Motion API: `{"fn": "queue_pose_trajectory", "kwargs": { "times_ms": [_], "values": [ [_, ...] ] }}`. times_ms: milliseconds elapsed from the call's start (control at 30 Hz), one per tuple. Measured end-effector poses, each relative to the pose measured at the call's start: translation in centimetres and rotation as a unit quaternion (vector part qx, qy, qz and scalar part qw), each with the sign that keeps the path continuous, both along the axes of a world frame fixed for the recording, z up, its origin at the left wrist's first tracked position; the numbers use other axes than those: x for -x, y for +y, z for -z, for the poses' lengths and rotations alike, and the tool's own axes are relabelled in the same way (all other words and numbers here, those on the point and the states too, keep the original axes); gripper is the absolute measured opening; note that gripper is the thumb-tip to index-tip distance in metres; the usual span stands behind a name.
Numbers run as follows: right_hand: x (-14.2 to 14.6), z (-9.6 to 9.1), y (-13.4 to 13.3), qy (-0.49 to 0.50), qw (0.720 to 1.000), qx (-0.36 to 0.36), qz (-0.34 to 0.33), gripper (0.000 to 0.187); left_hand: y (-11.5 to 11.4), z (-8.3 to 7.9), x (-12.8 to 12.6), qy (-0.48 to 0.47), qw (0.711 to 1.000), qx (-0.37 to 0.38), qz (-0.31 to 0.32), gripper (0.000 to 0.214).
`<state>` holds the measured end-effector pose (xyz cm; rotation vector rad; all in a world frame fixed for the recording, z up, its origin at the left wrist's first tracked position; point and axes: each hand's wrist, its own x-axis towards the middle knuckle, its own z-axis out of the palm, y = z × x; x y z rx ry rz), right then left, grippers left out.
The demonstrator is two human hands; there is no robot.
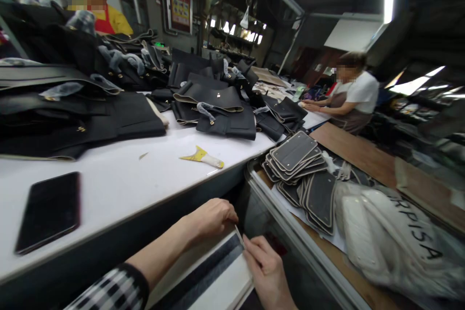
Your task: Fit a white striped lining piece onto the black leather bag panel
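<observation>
Low in the view, a cream-coloured flat panel with a dark strip (pixel 221 256) along it lies between my two hands; its exact kind is unclear. My left hand (pixel 214 216) is closed on the panel's far edge, its fingers curled and partly hidden. Against the right-hand corner, my right hand (pixel 267 267) pinches the edge between thumb and fingers. The two hands are close together but apart. Much of the panel runs out of the bottom of the picture.
On the white table (pixel 119 179) are a phone (pixel 51 212), a yellow-and-white tool (pixel 202 157) and black leather pieces (pixel 228 123). Stacked dark panels (pixel 296 150) and a plastic bag (pixel 395 242) lie on the right. Two people (pixel 358 92) are farther back.
</observation>
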<state>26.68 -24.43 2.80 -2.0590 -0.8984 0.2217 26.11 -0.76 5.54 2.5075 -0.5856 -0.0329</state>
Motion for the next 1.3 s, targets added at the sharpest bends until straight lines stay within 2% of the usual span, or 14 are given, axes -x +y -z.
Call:
{"fn": "queue_pose_trajectory", "kwargs": {
  "times_ms": [100,167,300,433,533,633,767,867,933,1000,1100,1200,1300],
  "values": [
    [-0.2,-1.4,0.1,-0.067,0.995,0.068,-0.040,0.033,-0.5,-0.5,0.2,-0.023,1.000,-0.014,0.003,0.033],
    [-0.1,-1.9,0.3,-0.129,0.981,0.131,-0.065,0.033,-1.0,-1.0,0.4,-0.032,0.998,-0.047,0.006,0.023],
    [0.3,-1.2,1.3,-0.244,0.934,0.252,-0.070,0.038,-2.3,-1.7,1.4,-0.064,0.991,-0.117,0.022,0.015],
    [0.5,-0.4,2.2,-0.280,0.904,0.306,-0.103,0.018,-3.3,-1.7,2.6,-0.088,0.986,-0.139,0.032,0.024],
    [0.1,-0.7,2.2,-0.203,0.932,0.273,-0.123,0.014,-3.7,-1.4,3.1,-0.084,0.984,-0.152,0.029,0.028],
    [-1.2,-1.5,2.1,-0.099,0.969,0.214,-0.069,0.015,-4.0,-1.3,3.6,-0.073,0.988,-0.139,0.015,0.025],
    [-3.6,-2.0,2.7,0.031,0.984,0.177,-0.015,0.011,-3.8,-1.9,5.1,-0.072,0.993,-0.071,-0.065,0.026],
    [-5.0,-1.8,3.4,0.151,0.974,0.166,-0.029,0.018,-2.4,-2.5,7.2,-0.058,0.986,-0.018,-0.157,0.043],
    [-5.6,-1.7,3.7,0.219,0.960,0.166,-0.045,0.020,-0.8,-2.7,9.3,-0.027,0.973,0.009,-0.230,0.044],
    [-6.0,-1.7,3.9,0.279,0.942,0.174,-0.064,0.022,0.9,-2.5,11.7,0.020,0.951,0.037,-0.306,0.036],
    [-6.5,-1.7,3.8,0.350,0.912,0.191,-0.090,0.029,2.7,-2.1,15.5,0.099,0.903,0.082,-0.410,0.030],
    [-6.7,-1.9,3.6,0.386,0.892,0.208,-0.107,0.040,2.8,-1.6,18.1,0.141,0.863,0.104,-0.474,0.031],
    [-6.7,-2.2,3.3,0.410,0.880,0.213,-0.111,0.054,2.2,-1.6,18.7,0.146,0.845,0.097,-0.505,0.031]
  ]
}}
